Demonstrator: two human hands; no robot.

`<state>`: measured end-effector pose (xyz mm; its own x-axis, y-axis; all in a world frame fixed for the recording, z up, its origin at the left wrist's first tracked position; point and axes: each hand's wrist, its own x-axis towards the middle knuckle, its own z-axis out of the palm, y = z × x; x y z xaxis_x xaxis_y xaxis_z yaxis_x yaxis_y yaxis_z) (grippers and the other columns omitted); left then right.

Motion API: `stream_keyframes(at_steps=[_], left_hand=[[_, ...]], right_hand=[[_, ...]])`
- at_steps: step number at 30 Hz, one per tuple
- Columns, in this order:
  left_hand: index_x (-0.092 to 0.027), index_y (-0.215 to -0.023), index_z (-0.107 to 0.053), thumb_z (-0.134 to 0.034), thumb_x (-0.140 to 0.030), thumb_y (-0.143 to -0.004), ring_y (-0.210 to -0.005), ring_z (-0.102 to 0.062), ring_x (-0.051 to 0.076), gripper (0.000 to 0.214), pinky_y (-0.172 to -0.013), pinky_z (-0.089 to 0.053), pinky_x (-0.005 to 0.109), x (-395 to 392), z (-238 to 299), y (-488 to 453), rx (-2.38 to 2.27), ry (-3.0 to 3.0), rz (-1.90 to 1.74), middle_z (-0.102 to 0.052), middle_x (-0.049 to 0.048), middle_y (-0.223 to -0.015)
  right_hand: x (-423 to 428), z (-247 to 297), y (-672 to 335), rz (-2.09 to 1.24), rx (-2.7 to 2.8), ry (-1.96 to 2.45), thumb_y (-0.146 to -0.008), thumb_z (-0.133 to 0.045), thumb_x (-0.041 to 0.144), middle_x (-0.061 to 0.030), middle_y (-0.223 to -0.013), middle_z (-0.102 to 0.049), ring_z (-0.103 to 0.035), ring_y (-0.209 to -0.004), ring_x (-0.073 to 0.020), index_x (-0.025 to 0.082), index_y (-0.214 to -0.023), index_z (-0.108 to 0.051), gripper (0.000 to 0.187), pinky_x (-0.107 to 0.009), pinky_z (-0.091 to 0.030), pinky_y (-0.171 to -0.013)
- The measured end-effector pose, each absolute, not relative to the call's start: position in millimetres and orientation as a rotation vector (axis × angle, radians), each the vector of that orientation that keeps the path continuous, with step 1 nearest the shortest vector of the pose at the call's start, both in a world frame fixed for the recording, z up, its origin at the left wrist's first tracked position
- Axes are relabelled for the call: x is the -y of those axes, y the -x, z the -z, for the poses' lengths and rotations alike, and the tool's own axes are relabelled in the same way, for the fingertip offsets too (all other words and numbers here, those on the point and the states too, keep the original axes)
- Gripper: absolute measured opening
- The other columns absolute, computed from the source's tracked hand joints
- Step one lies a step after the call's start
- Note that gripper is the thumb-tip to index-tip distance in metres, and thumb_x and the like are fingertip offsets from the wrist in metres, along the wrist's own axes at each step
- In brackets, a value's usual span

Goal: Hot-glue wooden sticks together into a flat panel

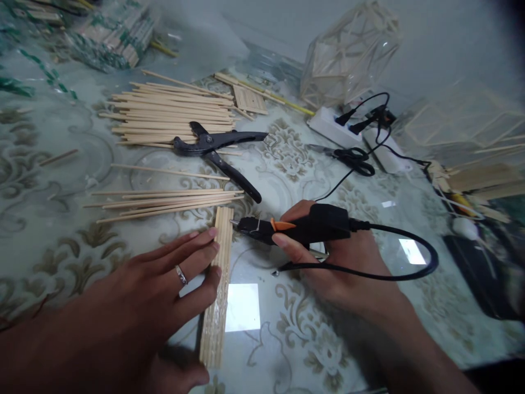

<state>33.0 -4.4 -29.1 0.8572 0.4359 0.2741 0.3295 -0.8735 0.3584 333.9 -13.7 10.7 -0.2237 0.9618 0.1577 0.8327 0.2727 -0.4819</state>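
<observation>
A narrow panel of wooden sticks laid side by side [217, 317] lies on the table, with a shiny streak like glue along its face. My left hand [159, 290] is open beside it, fingers spread, the fingertips touching its left edge. A ring is on one finger. My right hand [303, 257] is closed around a black hot glue gun [320, 221] with an orange trigger. The gun's metal nozzle points left at the upper right edge of the panel. Its black cord loops out to the right and back under the hand.
Loose sticks [172, 205] and a bigger pile of sticks [172, 112] lie beyond. Black cutters [209, 143] rest against the pile. Scissors [355, 158] lie near a white power strip [334, 126]. A stick-frame model [353, 54] in plastic stands behind; a dark flat object [479, 273] is at right.
</observation>
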Motion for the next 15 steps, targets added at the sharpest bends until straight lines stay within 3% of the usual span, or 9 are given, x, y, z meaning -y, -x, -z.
stream_keyframes(at_steps=[9,15], left_hand=[[-0.017,-0.135,-0.066,-0.076,-0.040,-0.085,-0.153,-0.061,0.036,0.056,-0.125,-0.058,0.044,4.2,27.0,-32.9,-0.584,-2.715,-0.556,-0.073,0.0154,-0.149],[-0.015,-0.138,-0.063,-0.077,-0.050,-0.089,-0.159,-0.054,0.034,0.062,-0.130,-0.053,0.045,3.2,28.3,-31.3,-0.561,-2.759,-0.567,-0.070,0.0171,-0.152]], right_hand=[[15.5,-13.8,-336.1,-0.508,2.162,1.572,-0.106,-0.066,0.033,-0.0030,-0.079,-0.070,-0.066,-0.067,-0.0217,0.025,-0.079,-0.063,0.028,-0.037,-0.049,-0.064],[16.0,-13.8,-340.9,-0.637,2.161,1.482,-0.106,-0.069,0.036,-0.0021,-0.078,-0.071,-0.069,-0.069,-0.0214,0.024,-0.084,-0.068,0.025,-0.036,-0.050,-0.065]])
